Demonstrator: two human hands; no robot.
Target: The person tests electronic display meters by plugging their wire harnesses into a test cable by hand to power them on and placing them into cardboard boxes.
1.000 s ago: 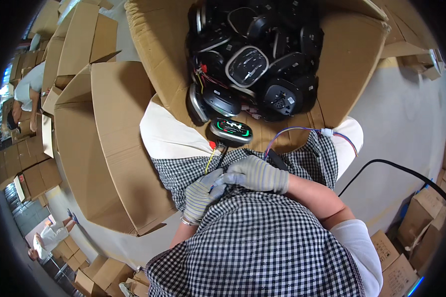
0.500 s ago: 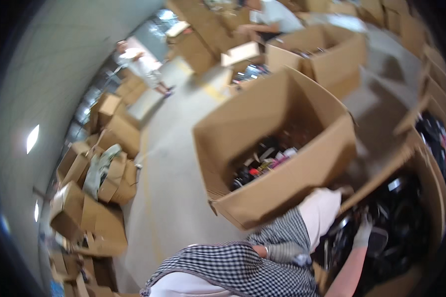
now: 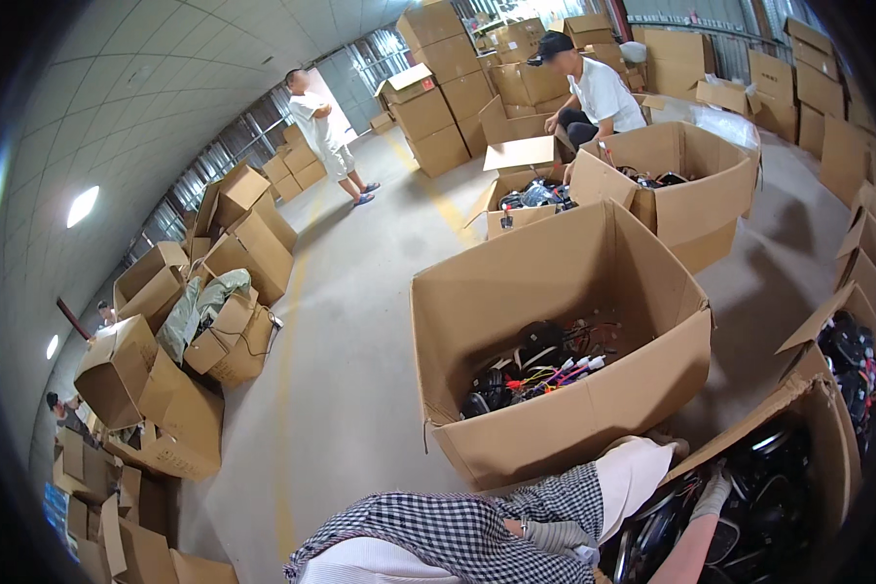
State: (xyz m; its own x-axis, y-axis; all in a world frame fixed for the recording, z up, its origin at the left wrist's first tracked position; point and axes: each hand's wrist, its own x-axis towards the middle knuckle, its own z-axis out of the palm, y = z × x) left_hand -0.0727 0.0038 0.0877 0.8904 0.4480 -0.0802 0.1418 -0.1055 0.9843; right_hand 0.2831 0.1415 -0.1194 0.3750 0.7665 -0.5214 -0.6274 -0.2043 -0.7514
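Note:
In a cardboard box point(image 3: 840, 428) at the lower right, my right hand point(image 3: 712, 494) reaches down in a pale work glove. Its fingers bend in among glossy black rounded parts point(image 3: 769, 482), some with chrome-like rims. What it grips there is hidden. Close to my legs and the black-and-white checked cloth point(image 3: 409, 526) lies my left hand point(image 3: 555, 537), gloved too, its fingers mostly out of sight. Just ahead stands a large open carton point(image 3: 574, 419) with black parts and a bundle of coloured wires with white connectors point(image 3: 565, 375) at its bottom.
A person point(image 3: 603, 97) in a white shirt and dark cap crouches behind another open carton point(image 3: 701, 209) and a smaller box of parts point(image 3: 535, 195). Another person point(image 3: 326, 127) stands farther back. Piled cartons point(image 3: 185, 409) line the left; more boxes point(image 3: 852, 156) line the right.
My view has shifted and sharpened, so the room sits differently in the picture. My right hand stays in the box of black parts; a dark flat part beside it is now less distinct.

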